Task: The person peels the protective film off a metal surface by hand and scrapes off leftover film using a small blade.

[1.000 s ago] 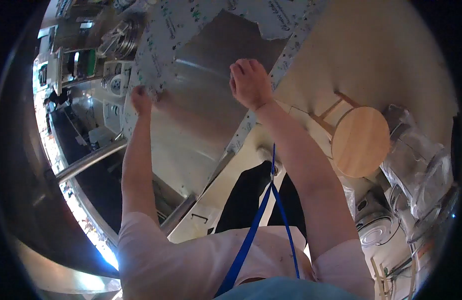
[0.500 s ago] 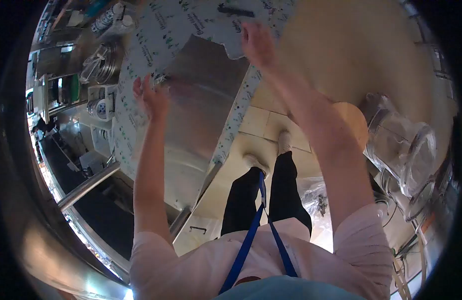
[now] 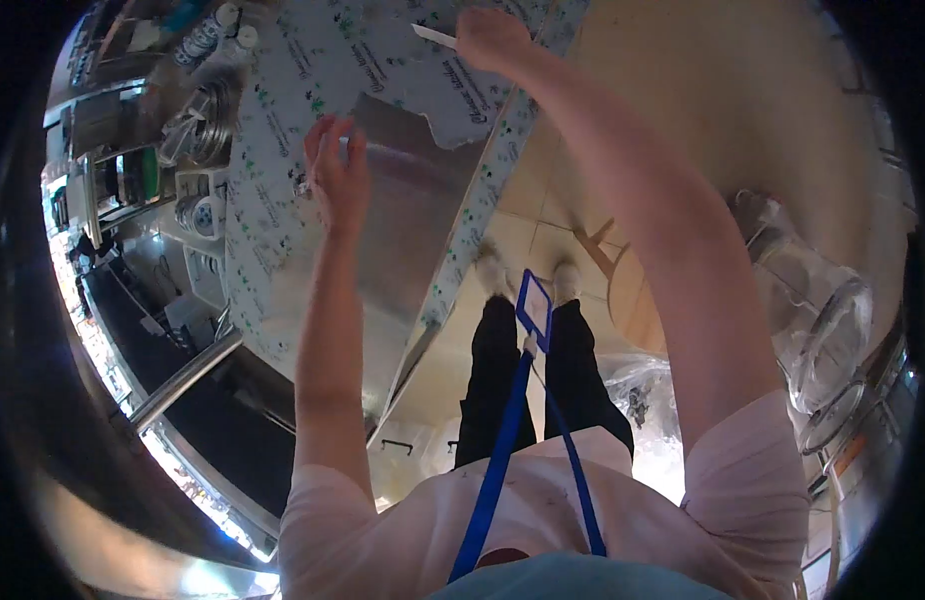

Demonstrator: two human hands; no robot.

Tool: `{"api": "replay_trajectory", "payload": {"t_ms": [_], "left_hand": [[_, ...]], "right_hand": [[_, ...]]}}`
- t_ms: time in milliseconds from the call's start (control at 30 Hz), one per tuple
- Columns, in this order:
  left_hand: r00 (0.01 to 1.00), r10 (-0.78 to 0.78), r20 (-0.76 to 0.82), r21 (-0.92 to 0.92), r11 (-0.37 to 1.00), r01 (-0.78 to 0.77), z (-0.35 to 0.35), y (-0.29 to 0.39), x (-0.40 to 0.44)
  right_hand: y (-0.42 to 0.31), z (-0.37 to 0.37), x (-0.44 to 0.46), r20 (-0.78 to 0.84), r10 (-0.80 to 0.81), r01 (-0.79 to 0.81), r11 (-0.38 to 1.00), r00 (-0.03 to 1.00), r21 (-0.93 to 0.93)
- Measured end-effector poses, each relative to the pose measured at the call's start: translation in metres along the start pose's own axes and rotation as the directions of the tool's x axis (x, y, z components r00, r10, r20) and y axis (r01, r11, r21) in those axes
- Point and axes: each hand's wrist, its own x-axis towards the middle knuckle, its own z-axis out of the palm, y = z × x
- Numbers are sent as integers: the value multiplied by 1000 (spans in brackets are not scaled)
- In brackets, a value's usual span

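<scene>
The broad worktop point(image 3: 408, 235) reaches from beside the person toward the far side, and its right edge drops straight to the floor, so anything let go near that edge could slide off. Printed film point(image 3: 358, 55) covers its far part and left side, and ends in a ragged line around a bare metal patch; a sharp tug at that line could tear the film crookedly and leave slivers stuck. At the left stands a plate rack point(image 3: 198, 215), near enough for a wide swing of the left arm to knock. A wooden stool point(image 3: 635, 305) on the floor to the right could trip the person on a step sideways. The left hand point(image 3: 338, 175) is above the patch's left border with its fingers apart; I cannot tell whether they touch the film. The right hand point(image 3: 493, 40), farther off near the right edge, is closed around a pale flat strip point(image 3: 433, 36) pointing left. Pressed at a steep angle, a hard strip could scratch the metal. The badge holder point(image 3: 536, 310) hangs loose from its blue lanyard point(image 3: 498, 480) and could catch on the near edge if the person leans in.
</scene>
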Motion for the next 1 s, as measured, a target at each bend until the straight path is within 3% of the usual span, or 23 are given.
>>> {"api": "replay_trajectory", "payload": {"t_ms": [100,167,300,400,500,567,600,667,700,767,867,1000], "left_hand": [[915,-365,171,-398,824,403,12,23,4],[915,-374,152,-401,823,403,18,28,-4],[895,-435,98,-401,806,435,19,17,-22],[747,-588,310,-693,398,601,8,15,-38],[792,-538,289,-671,476,569,7,10,-52],[838,-521,164,-517,678,523,16,-6,-61],[860,-499,103,-425,760,492,17,-6,-61],[955,-251,158,-263,922,286,18,-3,-59],[972,-124,200,-187,969,162,19,4,-56],[965,-35,259,-206,974,91,24,17,-54],[960,-32,278,-232,968,100,30,23,-53],[964,23,264,-231,972,40,34,16,-53]], "right_hand": [[-35,-38,-40,-182,-259,246,965,949,-94],[-55,-52,-77,-226,-360,347,933,905,-96],[-69,-61,-130,-302,-381,411,911,874,40],[-72,-52,-153,-318,-350,400,910,881,109],[-74,-43,-164,-300,-194,282,916,934,285],[-78,-45,-165,-165,-28,104,874,986,474],[-79,-48,-162,-46,98,-55,827,994,559],[-80,-54,-155,218,306,-371,661,927,652],[-80,-53,-156,123,326,-328,705,937,628],[-80,-50,-160,-69,346,-251,790,936,559],[-78,-48,-173,221,631,-584,452,744,674],[-79,-26,-185,439,626,-648,143,645,748]]}}
